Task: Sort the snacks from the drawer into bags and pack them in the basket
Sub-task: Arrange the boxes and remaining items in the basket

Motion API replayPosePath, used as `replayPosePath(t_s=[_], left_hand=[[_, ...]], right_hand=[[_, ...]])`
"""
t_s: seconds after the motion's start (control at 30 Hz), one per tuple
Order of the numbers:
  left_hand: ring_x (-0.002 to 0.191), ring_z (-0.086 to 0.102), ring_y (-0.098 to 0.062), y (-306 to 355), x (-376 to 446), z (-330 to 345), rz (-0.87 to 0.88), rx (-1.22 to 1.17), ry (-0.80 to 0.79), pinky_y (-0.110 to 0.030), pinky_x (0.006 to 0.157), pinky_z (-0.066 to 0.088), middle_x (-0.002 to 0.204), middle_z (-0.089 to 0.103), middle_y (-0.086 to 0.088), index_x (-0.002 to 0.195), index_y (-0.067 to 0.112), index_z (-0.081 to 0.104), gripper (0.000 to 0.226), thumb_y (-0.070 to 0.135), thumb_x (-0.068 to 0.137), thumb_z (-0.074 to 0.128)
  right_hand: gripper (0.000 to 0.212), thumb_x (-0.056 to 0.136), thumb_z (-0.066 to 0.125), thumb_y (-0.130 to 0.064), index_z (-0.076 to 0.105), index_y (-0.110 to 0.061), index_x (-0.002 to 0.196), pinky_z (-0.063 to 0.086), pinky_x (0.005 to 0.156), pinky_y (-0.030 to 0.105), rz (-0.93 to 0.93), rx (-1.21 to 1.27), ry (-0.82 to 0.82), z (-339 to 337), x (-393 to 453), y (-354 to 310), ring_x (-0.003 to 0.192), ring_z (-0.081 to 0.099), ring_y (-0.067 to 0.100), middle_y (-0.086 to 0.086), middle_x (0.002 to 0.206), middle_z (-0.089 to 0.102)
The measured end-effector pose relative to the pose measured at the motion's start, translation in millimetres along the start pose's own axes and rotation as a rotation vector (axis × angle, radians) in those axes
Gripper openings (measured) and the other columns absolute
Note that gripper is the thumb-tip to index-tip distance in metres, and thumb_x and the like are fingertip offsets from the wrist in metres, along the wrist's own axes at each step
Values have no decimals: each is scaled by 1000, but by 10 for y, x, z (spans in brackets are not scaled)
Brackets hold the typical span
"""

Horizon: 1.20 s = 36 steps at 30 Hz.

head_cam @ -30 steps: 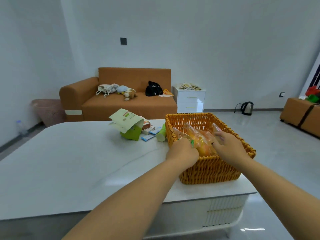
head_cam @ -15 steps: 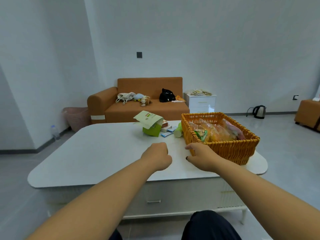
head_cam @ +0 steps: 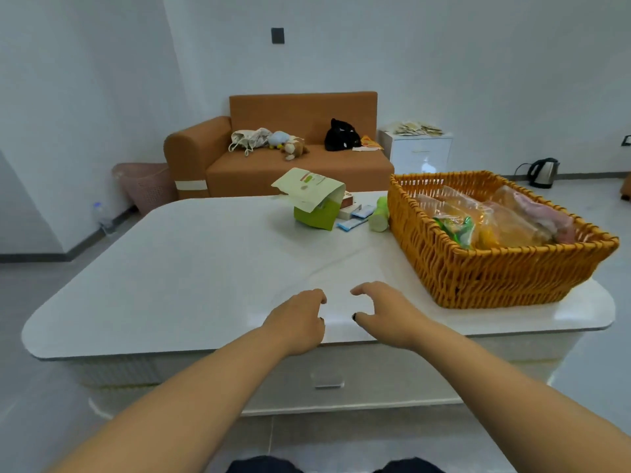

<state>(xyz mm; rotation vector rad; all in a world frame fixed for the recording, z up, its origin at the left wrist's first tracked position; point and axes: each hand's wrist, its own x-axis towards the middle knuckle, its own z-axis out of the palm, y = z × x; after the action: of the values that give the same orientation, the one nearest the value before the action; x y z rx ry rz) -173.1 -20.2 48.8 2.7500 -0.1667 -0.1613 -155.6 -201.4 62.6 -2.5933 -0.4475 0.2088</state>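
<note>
An orange wicker basket [head_cam: 491,268] stands on the right side of the white table [head_cam: 191,261]. Inside it lie clear bags of snacks [head_cam: 491,223], orange, green and pink. My left hand [head_cam: 297,319] and my right hand [head_cam: 386,312] hover side by side over the table's front edge, left of the basket. Both hold nothing and their fingers hang loosely curled. The shut drawer with its handle [head_cam: 327,384] sits in the table front just below my hands.
At the table's far middle stand an open green box [head_cam: 317,203], small packets [head_cam: 355,216] and a pale green cup [head_cam: 379,220] lying next to the basket. Behind are an orange sofa [head_cam: 290,158], a white cabinet [head_cam: 420,151], a pink bin [head_cam: 143,186] and a kettle [head_cam: 543,172].
Both hands have left the bags in the basket and drawn back to the table's front edge. The view has pulled away from the table.
</note>
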Motion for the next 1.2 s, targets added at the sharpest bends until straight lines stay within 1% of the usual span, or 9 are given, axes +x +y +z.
replayPosePath(t_s=[0.13, 0.33, 0.43, 0.53, 0.57, 0.67, 0.73, 0.97, 1.2], left_hand=[[151, 8, -15, -466, 730, 335, 3, 39, 31, -31, 118, 16, 163, 14, 0, 147, 18, 30, 47, 33, 103, 39], [151, -6, -15, -910, 1692, 332, 99, 298, 105, -35, 121, -2, 164, 0, -3, 154, 15, 15, 57, 40, 104, 25], [151, 4, -19, -988, 1849, 302, 63, 233, 42, -38, 121, 5, 163, 10, -6, 151, 13, 22, 63, 48, 99, 19], [137, 44, -28, -923, 1886, 182, 80, 267, 6, -42, 110, 34, 144, 50, -15, 135, 2, 49, 62, 43, 92, 30], [134, 49, -28, -894, 1893, 115, 91, 275, 38, -42, 107, 39, 140, 54, -16, 132, 1, 52, 57, 39, 93, 36], [150, 16, -20, -681, 1867, -209, 46, 205, -56, -34, 120, 14, 161, 20, -9, 151, 8, 26, 58, 37, 102, 37], [151, 2, -15, -557, 1849, -488, 12, 217, -93, -28, 120, 4, 164, 5, -2, 156, 14, 9, 63, 40, 103, 31], [151, 2, -11, -8, 1810, -1470, -50, 136, -159, -24, 119, 9, 164, 4, 2, 156, 17, 2, 66, 42, 103, 33], [151, 6, -10, 337, 1851, -2164, -137, 145, -188, -23, 118, 14, 164, 5, 3, 156, 18, 3, 64, 41, 104, 33]], right_hand=[[54, 97, 51, -29, 32, -22, 147, 21, 114, 27, -9, 2, 58, 440, 814, 286, 144, 21, 15, -2, 157, 23], [55, 101, 38, -37, 23, -23, 152, 8, 118, 28, -130, -191, 120, 647, 1865, 553, 149, 3, 18, 0, 161, 12], [55, 102, 33, -38, 21, -19, 152, 4, 119, 31, -110, -203, 85, 679, 1962, 587, 149, 4, 21, 3, 160, 15], [61, 99, 32, -36, 17, -12, 153, 3, 119, 42, -39, -133, 45, 634, 1953, 530, 148, 12, 24, 9, 158, 21], [62, 100, 34, -35, 11, -12, 153, 2, 119, 44, -13, -125, -3, 577, 1952, 482, 148, 10, 24, 9, 159, 17], [68, 101, 34, -35, -7, -18, 153, -3, 119, 42, 46, -119, -141, 255, 1940, 280, 149, -1, 20, 3, 161, -1], [70, 102, 35, -31, -11, -18, 153, -3, 119, 42, 57, -87, -152, -21, 1934, 111, 149, 0, 19, 3, 162, -1], [76, 101, 42, -27, -13, -24, 152, -1, 119, 42, 150, 12, -260, -1073, 1839, -355, 149, 2, 18, 0, 162, -1], [76, 100, 45, -29, -9, -21, 153, -1, 119, 44, 71, -13, -370, -1776, 1915, -566, 149, 3, 20, 1, 162, -2]])
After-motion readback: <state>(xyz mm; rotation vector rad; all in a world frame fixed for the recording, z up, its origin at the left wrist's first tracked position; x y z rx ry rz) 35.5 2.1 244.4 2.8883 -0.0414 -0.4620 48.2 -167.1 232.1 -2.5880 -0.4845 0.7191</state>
